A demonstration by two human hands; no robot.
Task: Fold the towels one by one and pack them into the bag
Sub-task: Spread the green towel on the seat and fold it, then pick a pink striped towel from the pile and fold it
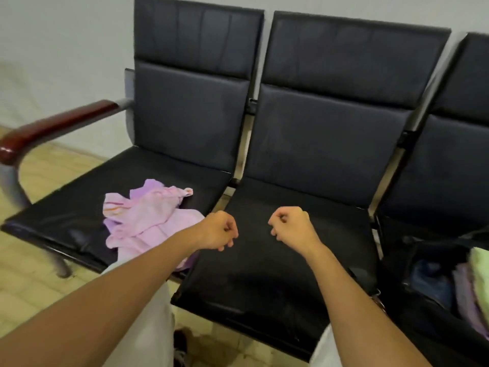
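Risk of grabbing several layers at once from the crumpled pink towels (148,218) heaped on the left seat (66,207), with left hand (218,230) and right hand (291,226) both curled empty and the bag (423,260) far right, already holding folded towels.

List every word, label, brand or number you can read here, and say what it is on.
None: no readable text shows anywhere.
The pink towels have orange marks, a pattern and not letters.
The chairs, the armrest and the bag show no label or logo.
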